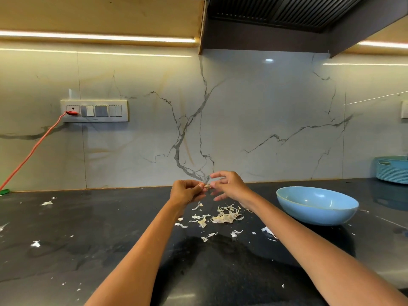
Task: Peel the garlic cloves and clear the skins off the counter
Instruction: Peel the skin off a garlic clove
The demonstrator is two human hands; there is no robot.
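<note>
Where the two hands meet above the black counter (88, 228), we record one garlic clove (207, 186), held in the air between them; it is small and pale, cream to tan, and mostly covered by fingertips; its long axis appears to run roughly left to right, from one hand to the other, though we cannot tell which end is the tip. The left hand (186, 192) has its fingers curled round the clove's left end, grasping it; the right hand (228, 185) pinches the clove's right end between thumb and a finger, its other fingers spread loosely.

Below the hands, on the counter, we list a loose heap of garlic skins (223, 216): thin, papery, off-white flakes, curled at the edges; smaller scraps lie scattered well apart to the left and toward the near edge. A light blue bowl (317, 208) stands to the right of the heap, near the right forearm; what its inside holds we cannot make out from this angle.

At the right edge, a stack of teal plates (391, 171) is cut off by the frame; on the marbled wall at left, a switch panel (94, 111) carries a red plug with an orange cable (31, 153) running off the left edge.
</note>
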